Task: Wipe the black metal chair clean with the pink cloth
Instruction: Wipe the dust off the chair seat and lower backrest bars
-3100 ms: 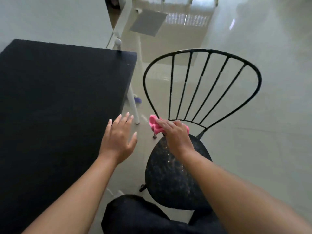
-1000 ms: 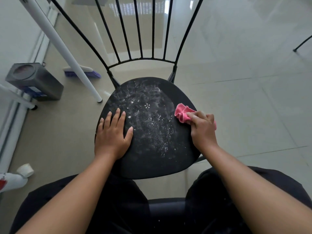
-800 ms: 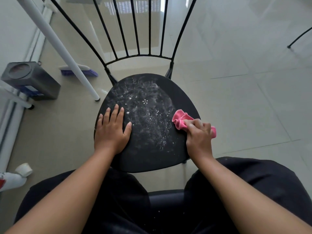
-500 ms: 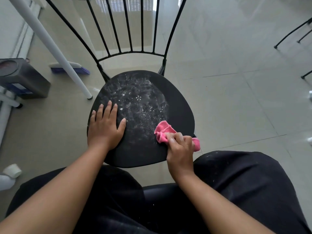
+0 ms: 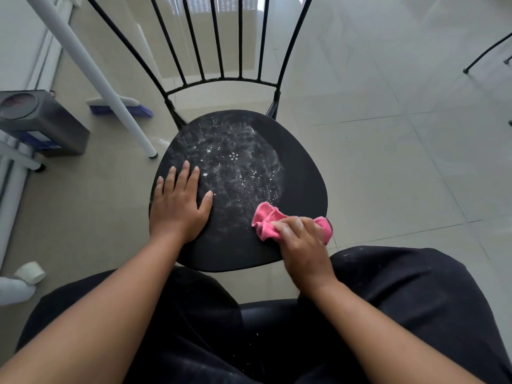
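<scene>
The black metal chair (image 5: 302, 173) stands in front of me, its round seat covered in white dust and specks across the middle and left, with a darker band along the right edge. My left hand (image 5: 178, 206) lies flat on the seat's left side, fingers spread. My right hand (image 5: 303, 245) presses the crumpled pink cloth (image 5: 266, 221) onto the front right part of the seat. The cloth's far end pokes out at the seat's right rim. The chair's barred backrest (image 5: 221, 40) rises at the top.
A white table leg (image 5: 94, 76) slants down left of the chair. A grey box-shaped appliance (image 5: 41, 123) and a purple brush (image 5: 119, 105) sit on the tiled floor at left. A white bottle (image 5: 19, 281) lies at lower left. Black chair legs (image 5: 487, 51) show at far right.
My right hand has dragged the pink cloth from the seat's right edge toward the front, then slightly back right. My left hand has stayed flat on the seat.
</scene>
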A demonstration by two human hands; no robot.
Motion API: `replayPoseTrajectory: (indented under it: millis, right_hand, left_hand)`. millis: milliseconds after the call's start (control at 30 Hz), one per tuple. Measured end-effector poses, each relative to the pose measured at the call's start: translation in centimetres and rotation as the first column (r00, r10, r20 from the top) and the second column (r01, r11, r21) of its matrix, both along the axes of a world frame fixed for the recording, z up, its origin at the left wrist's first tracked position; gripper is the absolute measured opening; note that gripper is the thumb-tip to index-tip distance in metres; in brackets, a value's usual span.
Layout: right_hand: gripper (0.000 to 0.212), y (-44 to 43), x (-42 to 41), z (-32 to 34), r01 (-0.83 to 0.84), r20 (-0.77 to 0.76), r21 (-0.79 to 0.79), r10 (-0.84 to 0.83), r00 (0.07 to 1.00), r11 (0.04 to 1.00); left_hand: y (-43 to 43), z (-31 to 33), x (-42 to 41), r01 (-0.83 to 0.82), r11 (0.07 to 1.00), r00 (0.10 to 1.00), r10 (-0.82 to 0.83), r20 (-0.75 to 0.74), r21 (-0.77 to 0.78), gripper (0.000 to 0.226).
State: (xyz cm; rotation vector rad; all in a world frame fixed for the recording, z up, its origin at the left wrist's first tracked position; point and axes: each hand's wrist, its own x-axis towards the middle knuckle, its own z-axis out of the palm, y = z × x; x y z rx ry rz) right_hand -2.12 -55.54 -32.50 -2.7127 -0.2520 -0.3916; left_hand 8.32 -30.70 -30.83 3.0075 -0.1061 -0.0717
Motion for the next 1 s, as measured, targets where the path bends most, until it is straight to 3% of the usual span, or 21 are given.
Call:
replayPoseTrajectory:
  millis: [233, 367, 1000]
  right_hand:
    - [0.019, -4.2, 4.8, 0.8, -0.064, -0.075, 0.065, 0.069, 0.995, 0.996]
    - [0.020, -4.8, 8.5, 1.5, -0.018, -0.125, 0.111, 0.032, 0.992, 0.994]
    - [0.027, 0.0, 24.7, 1.1, -0.003, -0.118, 0.068, 0.011, 0.993, 0.998]
  left_hand:
    - [0.1, -0.1, 0.0, -0.004, 1.000, 1.000, 0.004, -0.004, -0.002, 0.070]
    - [0.0, -0.1, 0.0, -0.007, 1.000, 1.000, 0.006, -0.008, -0.007, 0.074]
    - [0.2, -0.1, 0.1, -0.002, 1.000, 1.000, 0.001, -0.028, -0.016, 0.075]
